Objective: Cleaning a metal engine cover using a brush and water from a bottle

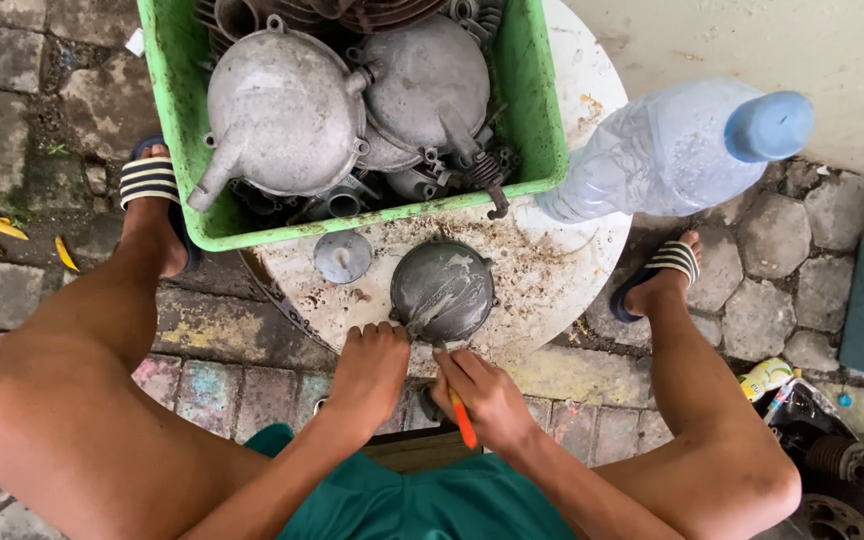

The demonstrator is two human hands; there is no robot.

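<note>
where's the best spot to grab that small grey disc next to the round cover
Probably by the rim of the small disc, pinched from above. It lies flat on the white table, apart from the round cover, and the green crate crowds its far edge, so come from the near left.

At the far right of your round white bench (572, 270) a clear plastic bottle (667, 150) lies tilted, its pale blue cap (769, 126) pointing right; it bears no label that you can make out. A green plastic crate (537, 120) stands at the far side of the bench, its near wall overhanging the top. Down on the paving at your near right lies a small crumpled packet (764, 377), yellow and white with a touch of green, just beside your right leg. You have no signs or screens in view.
</note>
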